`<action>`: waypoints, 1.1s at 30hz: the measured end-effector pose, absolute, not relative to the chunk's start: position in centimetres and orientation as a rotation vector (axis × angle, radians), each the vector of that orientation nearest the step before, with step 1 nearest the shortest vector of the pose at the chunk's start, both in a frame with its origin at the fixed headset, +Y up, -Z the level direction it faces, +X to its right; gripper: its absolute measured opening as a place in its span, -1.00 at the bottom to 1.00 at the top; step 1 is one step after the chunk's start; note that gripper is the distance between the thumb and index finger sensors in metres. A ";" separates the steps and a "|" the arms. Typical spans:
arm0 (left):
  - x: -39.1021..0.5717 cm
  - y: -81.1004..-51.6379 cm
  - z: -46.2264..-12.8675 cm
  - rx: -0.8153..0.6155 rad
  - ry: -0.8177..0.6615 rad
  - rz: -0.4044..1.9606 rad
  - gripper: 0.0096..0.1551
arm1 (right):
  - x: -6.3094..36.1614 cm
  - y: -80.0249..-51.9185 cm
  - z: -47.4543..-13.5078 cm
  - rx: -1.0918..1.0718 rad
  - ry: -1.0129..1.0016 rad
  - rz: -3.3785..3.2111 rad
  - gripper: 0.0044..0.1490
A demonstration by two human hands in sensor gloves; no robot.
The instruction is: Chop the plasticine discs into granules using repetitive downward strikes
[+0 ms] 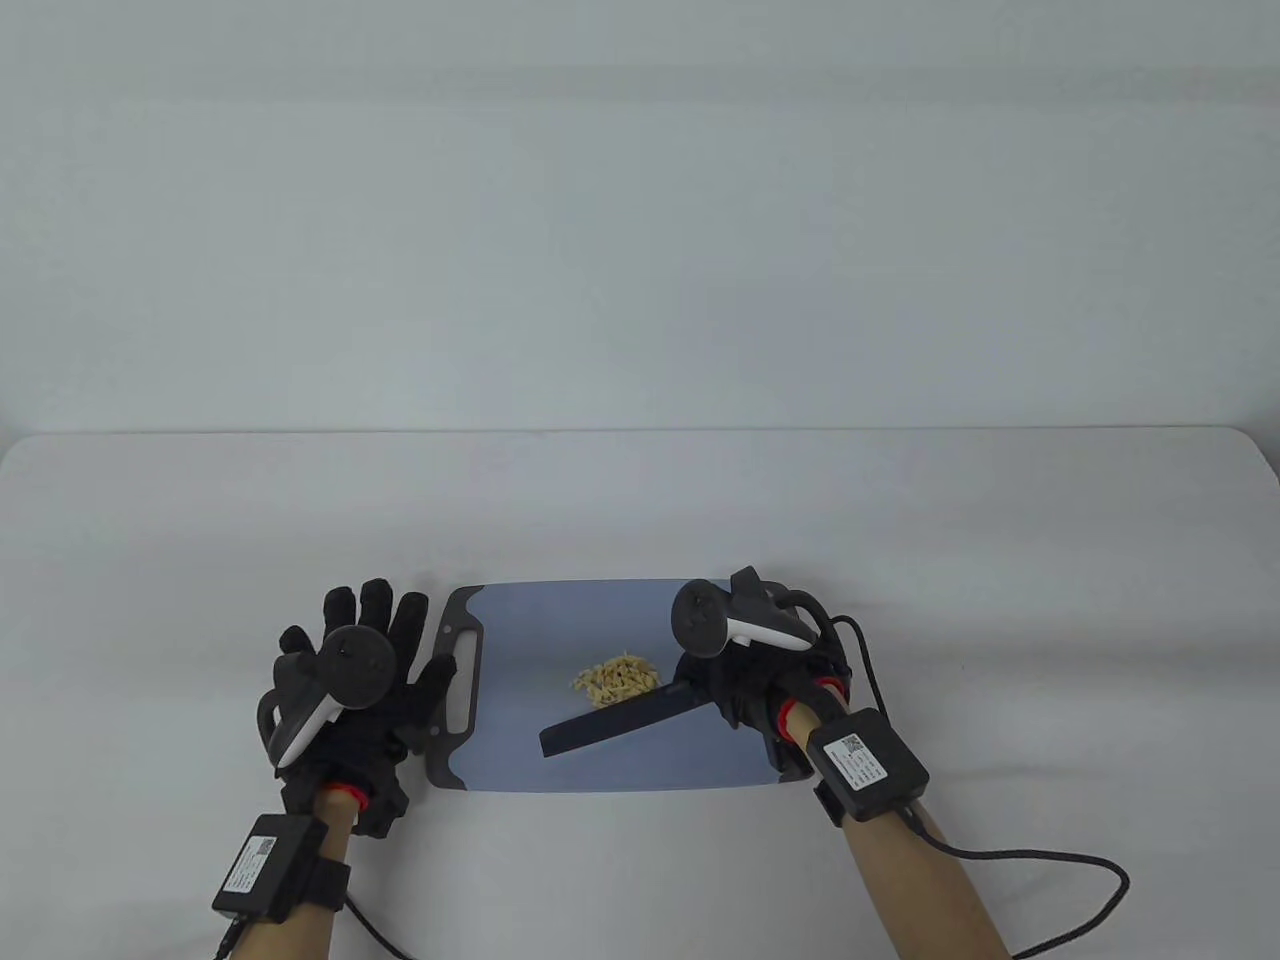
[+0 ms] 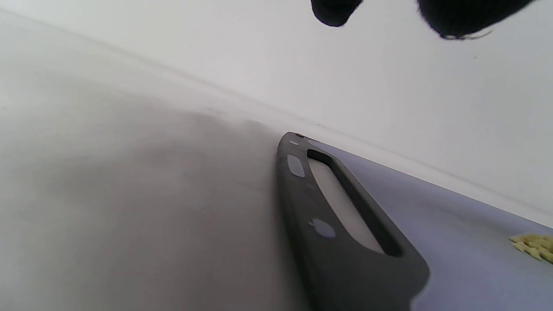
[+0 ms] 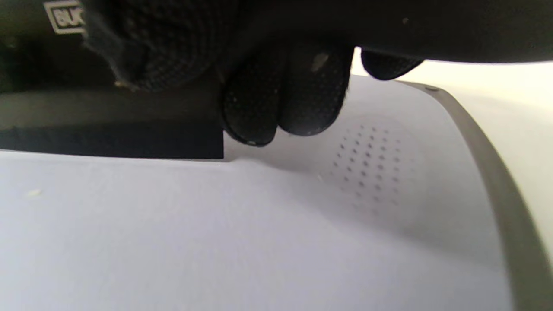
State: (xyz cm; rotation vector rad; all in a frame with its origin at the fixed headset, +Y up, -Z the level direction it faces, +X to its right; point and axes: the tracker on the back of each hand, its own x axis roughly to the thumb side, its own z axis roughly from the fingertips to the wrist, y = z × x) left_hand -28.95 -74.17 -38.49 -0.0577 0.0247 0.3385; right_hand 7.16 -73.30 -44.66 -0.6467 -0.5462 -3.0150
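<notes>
Nearest the camera, left of the cutting board (image 1: pixel 520 770), the left hand (image 1: pixel 350 680) lies flat with fingers spread, its thumb resting at the board's handle slot (image 2: pixel 345 203), likely to keep the board from sliding under strikes. At the board's middle sits a small heap of pale plasticine pieces (image 1: pixel 617 679), already cut small. Just beside the heap, the dark knife (image 1: pixel 615 727) lies low across the board. At the board's right end, the right hand (image 1: pixel 745 690) is clamped around the knife's handle.
</notes>
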 end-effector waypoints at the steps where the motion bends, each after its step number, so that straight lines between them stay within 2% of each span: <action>1: -28.9 -74.2 -38.5 -0.059 0.025 0.339 -0.02 | 6.8 -73.3 -44.9 -0.654 -0.549 -3.006 -0.36; 7: -29.0 -74.1 -38.5 -0.060 0.019 0.340 -0.02 | 5.8 -72.5 -45.4 -0.658 -0.507 -3.017 -0.36; 11: -29.2 -74.0 -38.7 -0.058 0.024 0.356 -0.02 | 8.1 -70.1 -44.4 -0.630 -0.529 -3.159 -0.37; 16: -28.7 -73.9 -38.5 -0.053 0.013 0.342 -0.02 | 11.3 -68.5 -43.4 -0.403 -0.431 -3.244 -0.37; 20: -28.7 -73.9 -38.5 -0.047 0.010 0.342 -0.02 | 13.7 -69.3 -42.9 -0.156 -0.415 -3.250 -0.34; 26: -28.4 -74.0 -38.5 -0.054 0.007 0.332 -0.03 | 16.7 -72.0 -42.2 0.298 -0.537 -3.454 -0.32; 33: -28.1 -74.1 -38.6 -0.060 -0.002 0.320 -0.02 | 17.8 -73.5 -41.5 0.516 -0.625 -3.436 -0.33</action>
